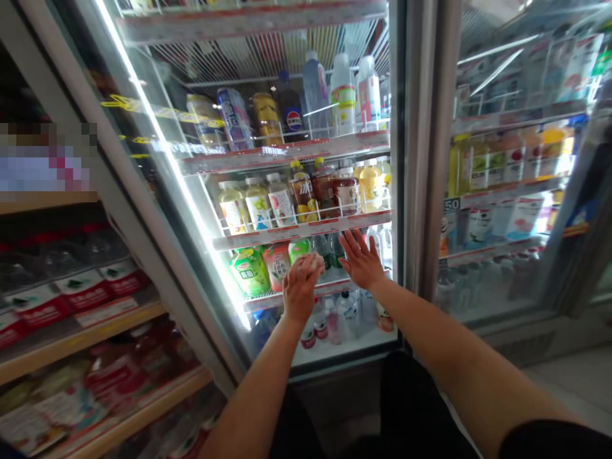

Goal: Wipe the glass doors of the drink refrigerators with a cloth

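Observation:
In front of a lit drinks fridge [296, 224], my left hand [299, 290] is closed on a crumpled pale cloth [313, 261], level with the shelf of green and red drink packs. To its right, my right hand [362, 260] is open, fingers spread and pointing up, just below a shelf edge. Whether its palm touches the glass I cannot tell. Behind my hands are a green pack [250, 271], a red pack [276, 266] and dark green bottles [336, 252], partly covered by my fingers.
Bottles and cans [266, 118] fill the upper fridge shelves, with small bottles [332, 322] at the bottom. A metal door frame [421, 159] parts this fridge from another glass-fronted one [497, 191] on the right. Wooden shelves [119, 322] with red-labelled packs stand on the left.

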`<state>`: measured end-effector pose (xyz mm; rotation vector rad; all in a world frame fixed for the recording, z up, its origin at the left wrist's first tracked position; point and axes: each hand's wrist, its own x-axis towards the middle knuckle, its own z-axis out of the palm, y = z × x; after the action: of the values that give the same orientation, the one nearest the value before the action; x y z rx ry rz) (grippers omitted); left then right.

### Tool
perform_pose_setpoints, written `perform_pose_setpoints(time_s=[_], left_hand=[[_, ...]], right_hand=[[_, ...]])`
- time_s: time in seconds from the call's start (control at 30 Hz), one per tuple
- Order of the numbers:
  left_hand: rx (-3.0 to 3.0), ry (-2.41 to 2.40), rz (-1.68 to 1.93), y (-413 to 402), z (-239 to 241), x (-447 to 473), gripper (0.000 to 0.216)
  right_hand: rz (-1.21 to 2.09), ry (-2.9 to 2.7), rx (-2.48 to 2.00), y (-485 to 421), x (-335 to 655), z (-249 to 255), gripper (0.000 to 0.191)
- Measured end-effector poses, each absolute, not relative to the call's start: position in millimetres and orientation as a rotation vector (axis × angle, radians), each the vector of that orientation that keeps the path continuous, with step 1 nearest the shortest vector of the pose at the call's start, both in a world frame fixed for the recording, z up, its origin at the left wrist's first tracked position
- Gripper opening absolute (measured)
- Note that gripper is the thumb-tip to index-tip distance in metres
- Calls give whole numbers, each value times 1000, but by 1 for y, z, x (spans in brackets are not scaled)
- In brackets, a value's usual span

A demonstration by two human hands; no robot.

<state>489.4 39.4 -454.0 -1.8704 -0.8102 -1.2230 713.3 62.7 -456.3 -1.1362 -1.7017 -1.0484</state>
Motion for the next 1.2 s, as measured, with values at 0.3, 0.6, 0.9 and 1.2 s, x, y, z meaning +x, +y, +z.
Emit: perform_pose_setpoints(time_s=[0.3,0.6,0.9,1.2], left_hand=[[-1819,-1014,-1208,38,-412,493,56],[-1985,-907,-979,40,-449,488,66],[-1901,-1002,-1078,36,-469,487,66],[-1760,-1151,-1331,42,-411,485,60]], right_hand=[[-995,-1713,-1181,60,712,-456,65],[-1028,-1701,-1166,60,711,-456,67],[-1007,-1697,-1170,60,710,-457,70],[-978,-1715,-1188,61,711,-459,71]])
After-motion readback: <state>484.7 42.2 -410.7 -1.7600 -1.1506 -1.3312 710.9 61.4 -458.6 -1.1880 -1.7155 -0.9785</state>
